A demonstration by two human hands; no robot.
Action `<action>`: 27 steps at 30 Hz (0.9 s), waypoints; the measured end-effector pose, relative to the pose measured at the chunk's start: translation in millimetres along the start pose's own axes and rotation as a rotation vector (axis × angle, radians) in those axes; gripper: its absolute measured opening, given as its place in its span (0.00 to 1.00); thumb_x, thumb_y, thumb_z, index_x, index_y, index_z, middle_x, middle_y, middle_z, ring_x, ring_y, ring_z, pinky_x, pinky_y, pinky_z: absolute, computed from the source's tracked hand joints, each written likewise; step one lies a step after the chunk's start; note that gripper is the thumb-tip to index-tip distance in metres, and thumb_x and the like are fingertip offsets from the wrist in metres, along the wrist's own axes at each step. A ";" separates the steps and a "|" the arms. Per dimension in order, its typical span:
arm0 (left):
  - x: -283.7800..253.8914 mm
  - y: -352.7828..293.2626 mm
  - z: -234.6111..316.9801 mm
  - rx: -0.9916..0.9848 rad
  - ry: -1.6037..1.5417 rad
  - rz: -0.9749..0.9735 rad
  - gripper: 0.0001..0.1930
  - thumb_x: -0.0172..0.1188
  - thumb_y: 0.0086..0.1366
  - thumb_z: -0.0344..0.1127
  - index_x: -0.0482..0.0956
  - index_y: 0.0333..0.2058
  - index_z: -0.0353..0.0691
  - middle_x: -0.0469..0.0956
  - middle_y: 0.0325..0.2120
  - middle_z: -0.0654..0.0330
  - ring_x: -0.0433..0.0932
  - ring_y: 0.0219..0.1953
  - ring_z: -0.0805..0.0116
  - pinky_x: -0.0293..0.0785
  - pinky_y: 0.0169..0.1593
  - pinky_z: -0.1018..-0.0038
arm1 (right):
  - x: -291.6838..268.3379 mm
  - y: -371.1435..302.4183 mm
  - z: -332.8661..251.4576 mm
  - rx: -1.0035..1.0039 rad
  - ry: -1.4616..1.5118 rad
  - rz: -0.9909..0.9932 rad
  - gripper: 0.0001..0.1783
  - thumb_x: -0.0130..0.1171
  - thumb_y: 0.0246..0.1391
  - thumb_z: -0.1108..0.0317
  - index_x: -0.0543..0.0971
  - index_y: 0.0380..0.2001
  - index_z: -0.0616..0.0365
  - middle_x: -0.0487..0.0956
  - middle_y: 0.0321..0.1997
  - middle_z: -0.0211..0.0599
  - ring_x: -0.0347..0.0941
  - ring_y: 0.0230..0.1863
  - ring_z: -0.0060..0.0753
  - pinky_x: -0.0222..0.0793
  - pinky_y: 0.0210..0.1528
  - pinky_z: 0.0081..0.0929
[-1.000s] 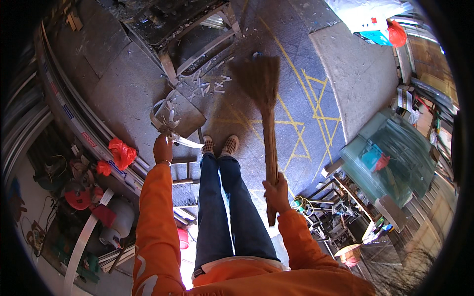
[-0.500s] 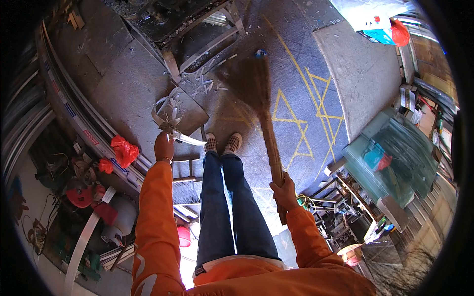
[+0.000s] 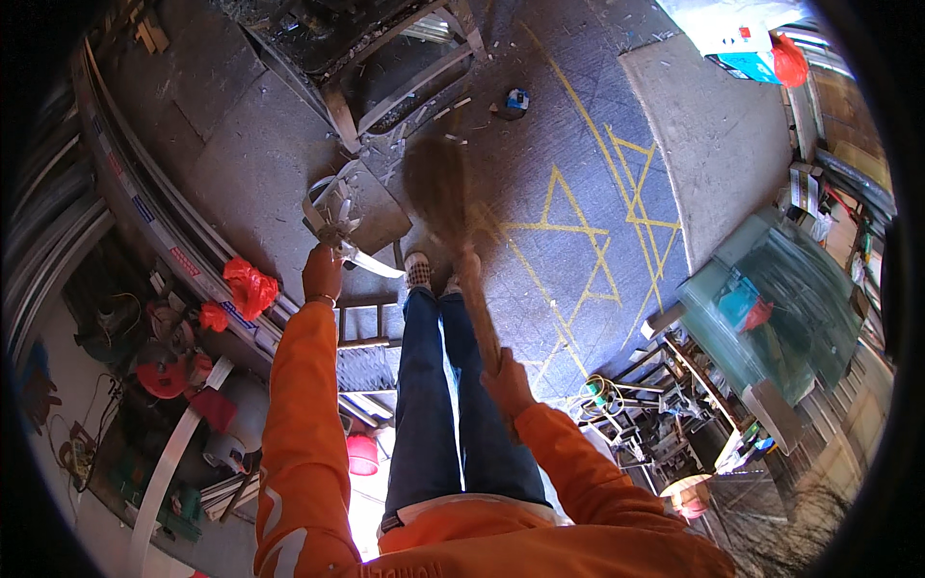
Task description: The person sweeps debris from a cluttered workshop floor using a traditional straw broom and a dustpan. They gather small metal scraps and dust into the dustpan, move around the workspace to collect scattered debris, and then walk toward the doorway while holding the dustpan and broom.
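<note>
My right hand (image 3: 508,383) grips the wooden handle of a straw broom (image 3: 438,188); its blurred head sits on the grey floor just ahead of my feet. My left hand (image 3: 322,273) is stretched out to the left and holds the handle of a flat metal dustpan (image 3: 361,207) that rests on the floor with pale shards in it. Both arms are in orange sleeves, and my legs in blue jeans stand between them.
A dark metal frame (image 3: 385,67) stands ahead with white debris scattered around it. Yellow lines (image 3: 578,231) mark the floor. Red plastic bags (image 3: 249,286) lie by rails at left. A glass tank (image 3: 771,308) and metal clutter (image 3: 655,424) fill the right side.
The broom head has swept from right of my feet to the left, toward the dustpan. My right hand dropped lower along the handle. The left hand and dustpan stayed put.
</note>
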State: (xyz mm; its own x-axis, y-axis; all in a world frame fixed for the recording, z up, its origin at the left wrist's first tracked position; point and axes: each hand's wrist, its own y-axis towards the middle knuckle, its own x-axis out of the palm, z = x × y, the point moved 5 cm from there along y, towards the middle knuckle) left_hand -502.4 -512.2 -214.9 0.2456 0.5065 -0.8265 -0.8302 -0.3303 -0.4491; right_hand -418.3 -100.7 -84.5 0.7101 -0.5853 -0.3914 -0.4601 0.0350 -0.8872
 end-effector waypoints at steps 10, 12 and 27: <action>-6.6 -9.5 -10.5 0.001 0.028 0.007 0.13 0.63 0.60 0.34 0.73 0.41 0.35 0.77 0.38 0.46 0.76 0.44 0.43 0.74 0.46 0.53 | -42.4 -62.1 -11.3 0.061 0.259 -0.034 0.28 0.63 0.50 0.67 0.69 0.53 0.67 0.81 0.37 0.61 0.81 0.40 0.56 0.76 0.41 0.43; -8.4 -12.1 -13.0 0.011 0.018 0.019 0.14 0.63 0.60 0.33 0.73 0.42 0.35 0.77 0.38 0.46 0.76 0.44 0.43 0.73 0.47 0.54 | -51.7 -44.4 4.1 0.090 0.325 0.101 0.25 0.63 0.50 0.70 0.70 0.51 0.68 0.81 0.32 0.56 0.82 0.34 0.47 0.76 0.34 0.40; -6.1 -14.1 -12.3 0.013 0.047 0.016 0.14 0.64 0.58 0.31 0.75 0.42 0.35 0.78 0.37 0.45 0.76 0.44 0.43 0.73 0.47 0.54 | -4.3 -8.7 25.2 -0.070 -0.001 0.015 0.22 0.62 0.48 0.66 0.68 0.43 0.63 0.79 0.32 0.66 0.77 0.36 0.70 0.75 0.39 0.54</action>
State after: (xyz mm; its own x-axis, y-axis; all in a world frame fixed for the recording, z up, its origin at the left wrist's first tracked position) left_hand -486.0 -520.4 -207.8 0.2548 0.4631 -0.8489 -0.8404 -0.3282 -0.4313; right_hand -404.0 -78.1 -81.3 0.7036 -0.5841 -0.4047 -0.5067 -0.0131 -0.8620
